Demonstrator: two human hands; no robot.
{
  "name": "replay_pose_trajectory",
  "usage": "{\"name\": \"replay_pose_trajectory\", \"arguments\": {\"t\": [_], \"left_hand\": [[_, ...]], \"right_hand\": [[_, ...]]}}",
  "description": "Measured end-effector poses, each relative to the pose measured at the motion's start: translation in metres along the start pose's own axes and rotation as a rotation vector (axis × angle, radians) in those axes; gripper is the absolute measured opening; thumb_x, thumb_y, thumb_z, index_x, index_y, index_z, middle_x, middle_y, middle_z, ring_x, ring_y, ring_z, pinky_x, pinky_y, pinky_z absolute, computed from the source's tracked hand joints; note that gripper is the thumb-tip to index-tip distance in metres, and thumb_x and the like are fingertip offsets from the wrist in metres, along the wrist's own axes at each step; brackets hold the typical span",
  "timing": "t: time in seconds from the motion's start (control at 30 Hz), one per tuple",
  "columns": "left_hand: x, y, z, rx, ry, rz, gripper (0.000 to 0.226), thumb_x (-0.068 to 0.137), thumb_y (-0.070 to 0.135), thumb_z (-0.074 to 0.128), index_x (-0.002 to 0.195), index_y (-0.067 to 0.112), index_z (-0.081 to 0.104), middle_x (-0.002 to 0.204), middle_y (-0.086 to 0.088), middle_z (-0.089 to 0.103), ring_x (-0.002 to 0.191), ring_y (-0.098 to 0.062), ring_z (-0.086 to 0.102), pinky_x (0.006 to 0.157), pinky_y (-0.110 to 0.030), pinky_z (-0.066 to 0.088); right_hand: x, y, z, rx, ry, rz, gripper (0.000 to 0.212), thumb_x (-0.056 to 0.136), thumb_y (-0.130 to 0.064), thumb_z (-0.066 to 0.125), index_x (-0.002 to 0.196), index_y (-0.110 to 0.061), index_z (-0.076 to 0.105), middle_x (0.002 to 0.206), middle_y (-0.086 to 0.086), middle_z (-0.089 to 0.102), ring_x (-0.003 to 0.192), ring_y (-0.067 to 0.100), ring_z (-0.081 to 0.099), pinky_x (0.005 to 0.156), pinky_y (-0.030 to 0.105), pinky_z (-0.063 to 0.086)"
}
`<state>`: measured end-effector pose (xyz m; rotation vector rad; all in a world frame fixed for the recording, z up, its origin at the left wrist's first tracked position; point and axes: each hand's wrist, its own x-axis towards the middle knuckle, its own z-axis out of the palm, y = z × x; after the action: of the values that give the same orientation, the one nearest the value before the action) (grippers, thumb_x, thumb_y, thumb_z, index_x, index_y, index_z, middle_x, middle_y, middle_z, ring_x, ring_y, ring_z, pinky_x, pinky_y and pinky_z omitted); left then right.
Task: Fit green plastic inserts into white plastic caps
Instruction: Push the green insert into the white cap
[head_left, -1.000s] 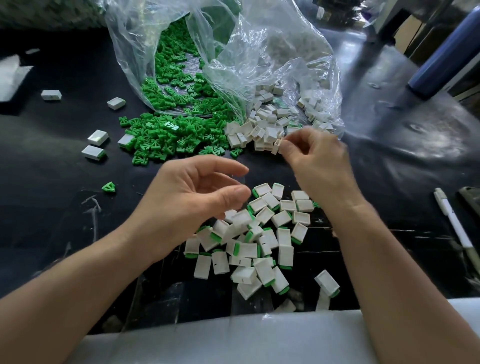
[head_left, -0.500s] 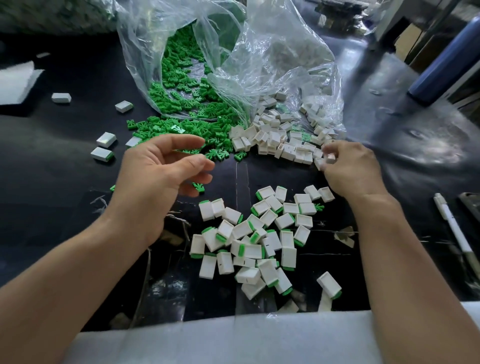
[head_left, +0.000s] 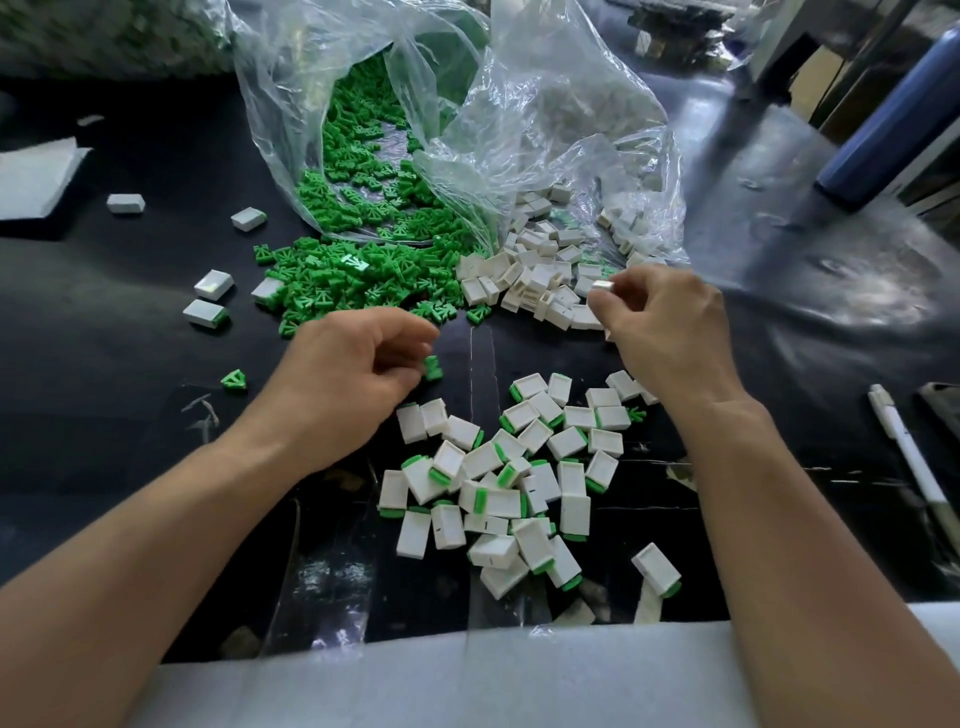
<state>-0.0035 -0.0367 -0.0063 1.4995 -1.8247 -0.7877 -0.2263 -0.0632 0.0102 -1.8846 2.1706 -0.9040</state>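
1. Green inserts (head_left: 353, 280) spill from a clear bag (head_left: 291, 104) at the desk's (head_left: 104, 415) far edge, left of loose white caps (head_left: 535, 280).
2. Left hand (head_left: 343, 379), fingers curled, pinches one insert (head_left: 432, 367).
3. Fitted caps (head_left: 509, 483) lie heaped toward the near edge.
4. Right hand (head_left: 670, 332), apart from the left, pinches a single cap (head_left: 601, 286) beside the loose ones.

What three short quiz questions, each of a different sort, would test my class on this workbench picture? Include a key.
1. True or false: the right hand pinches a white cap.
2. The loose green inserts spill from: A a clear plastic bag, B a cardboard box, C a metal tray?
3. Fill the gap: the pen lies to the ____ of the pile of finished pieces.
Key: 1 true; 2 A; 3 right.
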Motion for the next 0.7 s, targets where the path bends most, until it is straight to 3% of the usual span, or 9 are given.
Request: {"name": "replay_pose_trajectory", "arguments": {"t": [0.07,0.17,0.27,0.37,0.43,0.6,0.7], "left_hand": [[-0.001,0.002,0.004,-0.038,-0.009,0.034,0.034,0.081,-0.007,0.063,0.108,0.014,0.068,0.092,0.007,0.067,0.087,-0.002,0.063,0.08,-0.003,0.045],[0.003,0.0,0.001,0.077,0.145,0.055,0.036,0.082,0.002,0.065,0.115,0.016,0.066,0.101,0.008,0.063,0.091,-0.007,0.06,0.08,-0.003,0.039],[0.013,-0.01,-0.009,0.221,0.296,0.009,0.043,0.085,0.009,0.063,0.127,0.016,0.057,0.132,-0.003,0.054,0.119,-0.013,0.046,0.095,-0.008,0.022],[0.022,-0.02,-0.014,0.327,0.181,-0.167,0.056,0.089,0.018,0.059,0.141,0.017,0.039,0.152,-0.012,0.028,0.14,-0.027,0.022,0.115,-0.031,0.014],[0.023,-0.023,-0.012,0.398,0.092,-0.208,0.057,0.092,0.02,0.054,0.144,0.018,0.033,0.155,-0.011,0.019,0.143,-0.028,0.013,0.117,-0.037,0.01],[0.019,-0.021,-0.001,0.316,0.013,-0.027,0.051,0.095,0.007,0.046,0.143,0.019,0.036,0.155,0.001,0.021,0.143,-0.015,0.013,0.111,-0.022,0.005],[0.017,-0.019,0.002,0.278,-0.023,0.084,0.05,0.094,-0.001,0.044,0.139,0.019,0.043,0.152,0.005,0.029,0.141,-0.011,0.02,0.103,-0.007,0.006]], "right_hand": [[-0.003,-0.004,0.002,0.035,-0.015,-0.028,0.021,0.086,-0.031,0.062,0.097,-0.014,0.069,0.08,-0.006,0.056,0.082,0.015,0.056,0.079,0.027,0.043],[-0.006,-0.008,0.005,0.06,-0.025,-0.06,0.02,0.087,-0.029,0.062,0.099,-0.015,0.068,0.08,-0.008,0.055,0.081,0.012,0.054,0.079,0.025,0.042],[-0.008,-0.01,0.008,0.069,-0.024,-0.079,0.019,0.085,-0.029,0.063,0.098,-0.015,0.069,0.074,-0.012,0.052,0.079,0.011,0.052,0.078,0.024,0.041],[-0.01,-0.013,0.009,0.057,-0.044,-0.094,0.018,0.085,-0.03,0.064,0.094,-0.017,0.07,0.073,-0.01,0.055,0.078,0.013,0.054,0.077,0.026,0.043],[-0.011,-0.015,0.009,0.06,-0.054,-0.099,0.017,0.085,-0.03,0.064,0.094,-0.017,0.07,0.076,-0.009,0.057,0.078,0.014,0.056,0.079,0.029,0.046],[-0.015,-0.019,0.007,0.086,-0.073,-0.117,0.016,0.086,-0.028,0.063,0.095,-0.016,0.07,0.079,-0.007,0.059,0.084,0.019,0.06,0.083,0.034,0.048],[-0.015,-0.022,0.009,0.116,-0.093,-0.139,0.016,0.087,-0.025,0.062,0.098,-0.016,0.069,0.077,-0.008,0.059,0.081,0.016,0.059,0.081,0.03,0.048]]}}
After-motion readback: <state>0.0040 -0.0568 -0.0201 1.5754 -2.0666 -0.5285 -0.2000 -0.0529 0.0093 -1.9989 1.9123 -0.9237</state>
